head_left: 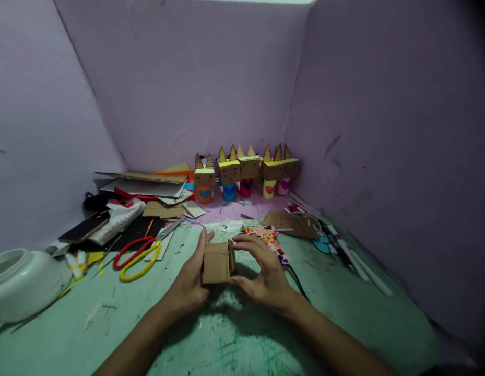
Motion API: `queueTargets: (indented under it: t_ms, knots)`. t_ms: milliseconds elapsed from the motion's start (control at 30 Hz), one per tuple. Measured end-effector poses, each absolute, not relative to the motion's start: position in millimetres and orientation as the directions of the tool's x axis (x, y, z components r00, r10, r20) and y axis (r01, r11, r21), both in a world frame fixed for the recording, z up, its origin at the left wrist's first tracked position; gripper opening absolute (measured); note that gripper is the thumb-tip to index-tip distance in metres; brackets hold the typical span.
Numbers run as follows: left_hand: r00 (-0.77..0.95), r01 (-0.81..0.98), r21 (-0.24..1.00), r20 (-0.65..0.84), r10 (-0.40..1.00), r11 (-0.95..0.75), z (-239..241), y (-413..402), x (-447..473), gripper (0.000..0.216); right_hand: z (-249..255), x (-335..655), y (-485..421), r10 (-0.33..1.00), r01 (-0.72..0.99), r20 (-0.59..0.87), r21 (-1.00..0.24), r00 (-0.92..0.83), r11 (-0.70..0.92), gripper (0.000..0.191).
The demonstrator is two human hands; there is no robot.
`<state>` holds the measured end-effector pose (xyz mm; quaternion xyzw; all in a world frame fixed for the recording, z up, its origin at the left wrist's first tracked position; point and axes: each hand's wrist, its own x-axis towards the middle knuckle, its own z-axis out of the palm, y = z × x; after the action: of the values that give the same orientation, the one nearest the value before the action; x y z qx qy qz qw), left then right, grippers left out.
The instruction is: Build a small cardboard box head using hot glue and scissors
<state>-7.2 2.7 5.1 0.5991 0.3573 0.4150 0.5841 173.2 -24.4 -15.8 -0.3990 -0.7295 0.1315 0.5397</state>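
A small brown cardboard box [216, 262] is held between both hands just above the green mat [234, 339]. My left hand [191, 282] grips its left side, with the fingers pressed along the edge. My right hand [261, 271] closes on its right side, thumb below and fingers curled over the top. Part of the box's right face is hidden by my right fingers.
Red and yellow scissors [138, 256] lie left of the hands. Cardboard sheets [148, 185] and a phone [83, 227] pile at the left, a white bowl [23, 282] at the far left. Several cardboard figures [244, 175] stand at the back wall. A patterned glue gun [268, 237] and glue sticks [355, 261] lie to the right.
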Motion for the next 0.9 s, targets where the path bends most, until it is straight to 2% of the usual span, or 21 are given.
queueTargets:
  t_ms: [133,267,400,500,633,733,900]
  knots:
    - [0.364,0.01,0.998,0.048,0.93,-0.056,2,1,-5,0.115,-16,173,-25,0.736,0.4,0.664,-0.643,-0.134,0.653,0.05]
    - [0.391,0.168,0.937,0.223,0.893,-0.307,-8,1,-11,0.105,-16,173,-26,0.769,0.382,0.619,-0.68,-0.156,0.625,0.054]
    - [0.417,0.253,0.851,0.333,0.846,-0.46,-14,2,-17,0.11,-16,172,-27,0.735,0.361,0.659,-0.654,-0.159,0.665,0.044]
    - [0.443,0.284,0.761,0.436,0.784,-0.583,-17,3,-20,0.102,-17,173,-28,0.66,0.371,0.731,-0.572,-0.175,0.731,0.04]
    - [0.468,0.304,0.555,0.62,0.629,-0.774,-21,5,-19,0.091,-18,173,-30,0.592,0.402,0.78,-0.486,-0.2,0.776,0.043]
    - [0.467,0.342,0.494,0.649,0.601,-0.799,-25,6,-18,0.089,-19,172,-31,0.577,0.418,0.791,-0.464,-0.202,0.781,0.047]
    - [0.44,0.422,0.597,0.523,0.73,-0.682,-28,5,-17,0.089,-22,173,-29,0.603,0.415,0.763,-0.483,-0.234,0.771,0.059]
